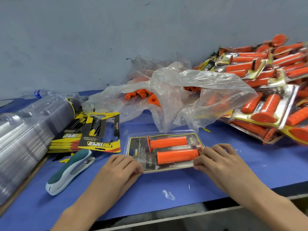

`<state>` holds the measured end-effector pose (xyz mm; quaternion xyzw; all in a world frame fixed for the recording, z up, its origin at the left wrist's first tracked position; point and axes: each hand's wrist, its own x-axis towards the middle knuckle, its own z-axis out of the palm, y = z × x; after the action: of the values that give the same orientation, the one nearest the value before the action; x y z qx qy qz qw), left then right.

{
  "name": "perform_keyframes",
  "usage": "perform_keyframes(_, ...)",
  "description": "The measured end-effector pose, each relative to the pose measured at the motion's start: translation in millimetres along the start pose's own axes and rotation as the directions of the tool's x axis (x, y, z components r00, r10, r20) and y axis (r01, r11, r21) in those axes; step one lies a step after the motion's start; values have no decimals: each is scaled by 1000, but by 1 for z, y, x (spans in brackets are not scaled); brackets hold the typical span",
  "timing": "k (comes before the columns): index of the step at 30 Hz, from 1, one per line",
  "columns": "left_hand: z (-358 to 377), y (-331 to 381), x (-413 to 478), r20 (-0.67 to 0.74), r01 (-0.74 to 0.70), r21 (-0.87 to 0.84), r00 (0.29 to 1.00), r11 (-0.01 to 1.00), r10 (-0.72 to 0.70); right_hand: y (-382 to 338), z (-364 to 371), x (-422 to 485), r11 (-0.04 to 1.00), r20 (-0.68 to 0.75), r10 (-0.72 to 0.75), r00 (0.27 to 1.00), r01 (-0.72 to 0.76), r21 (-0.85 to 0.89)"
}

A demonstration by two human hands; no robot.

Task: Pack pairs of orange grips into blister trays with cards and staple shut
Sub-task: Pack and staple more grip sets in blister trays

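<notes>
By the desk's (166, 185) front edge the filled blister tray (139, 150) lies long axis left-right. The stapler (70, 172) lies diagonally just left, nearest the left hand (121, 165). This and the right hand (216, 157) pinch the tray's near corners, fingers curled.

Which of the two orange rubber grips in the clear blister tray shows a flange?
The far orange rubber grip, with a flange at its left end; the near one shows none.
</notes>
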<state>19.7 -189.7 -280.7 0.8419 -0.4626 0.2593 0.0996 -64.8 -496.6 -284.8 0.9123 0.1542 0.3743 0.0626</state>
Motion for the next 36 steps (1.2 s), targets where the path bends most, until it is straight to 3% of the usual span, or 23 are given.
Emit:
perform_keyframes(5,-3,14,-4,-37,1,-22,999,1000,-2,-23,1,3,999,83,-14,996,11,38)
perform_keyframes(11,2,12,-12,-118,-157,-65,982,986,148,-38,5,18,975,169,37,985,-73,212)
perform_keyframes(16,-1,-27,-21,-38,-4,26,999,1000,5,-29,-3,22,935,217,19,976,-94,342)
perform_keyframes(21,-4,-18,-22,-90,-72,99,993,992,81,-23,7,24,942,212,26,977,-94,321)
perform_keyframes(22,-5,-14,-23,-109,-94,120,988,988,107,-24,9,23,900,229,112,967,-196,389)
perform_keyframes(23,-6,-8,-23,-123,-107,148,985,983,125,-26,10,24,793,273,265,925,-370,483)
perform_keyframes(25,-8,3,-23,-133,-131,208,978,969,161,-33,9,32,353,489,529,694,-704,617)
perform_keyframes(26,-8,10,-22,-138,-143,239,974,960,180,-37,9,38,114,615,540,574,-775,622)
perform_keyframes(27,-8,17,-21,-141,-159,252,970,954,199,-37,13,40,-59,721,489,491,-806,589)
perform_keyframes(28,-8,25,-19,-145,-173,246,966,954,213,-37,16,43,-145,785,417,458,-820,554)
perform_keyframes(29,-7,32,-17,-146,-196,234,961,952,234,-37,17,46,-118,809,372,455,-841,528)
perform_keyframes(32,-7,47,-13,-140,-243,126,955,962,260,-34,17,51,94,800,380,465,-880,466)
perform_keyframes(36,-15,39,-12,-139,-172,-74,977,982,160,-26,19,63,308,763,368,531,-844,439)
